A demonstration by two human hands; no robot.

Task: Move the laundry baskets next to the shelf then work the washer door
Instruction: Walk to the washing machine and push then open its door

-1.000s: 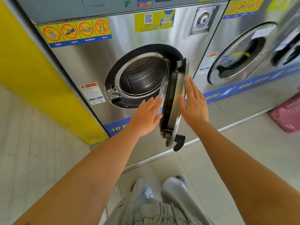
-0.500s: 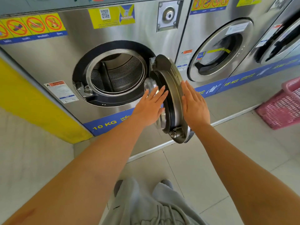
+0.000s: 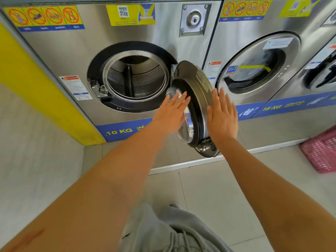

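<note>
- Since the earlier frames the washer door (image 3: pixel 197 106) has swung further out from the drum opening toward the right of the frame, and both hands have travelled with it.
- The left hand (image 3: pixel 171 115) lies flat, fingers spread, against the door's inner glass; the right hand (image 3: pixel 222 117) is flat and spread on the outer steel face. Neither is closed around anything.
- The door stands ajar at centre frame, hinged at its right side, edge-on between the palms; the drum (image 3: pixel 135 77) looks empty.
- Step in hand, by my reading: working the door. A pink laundry basket (image 3: pixel 321 151) sits at the right edge; no shelf is in view.
- The next move likely calls for pressure from one palm only to swing the door.
- Legible writing: "10 KG" (image 3: pixel 119 132) on the blue band below, "15 KG" (image 3: pixel 272 107) on the neighbouring washer (image 3: pixel 236 24). The small print on the yellow QR-code sticker (image 3: pixel 130 14) is unreadable.
</note>
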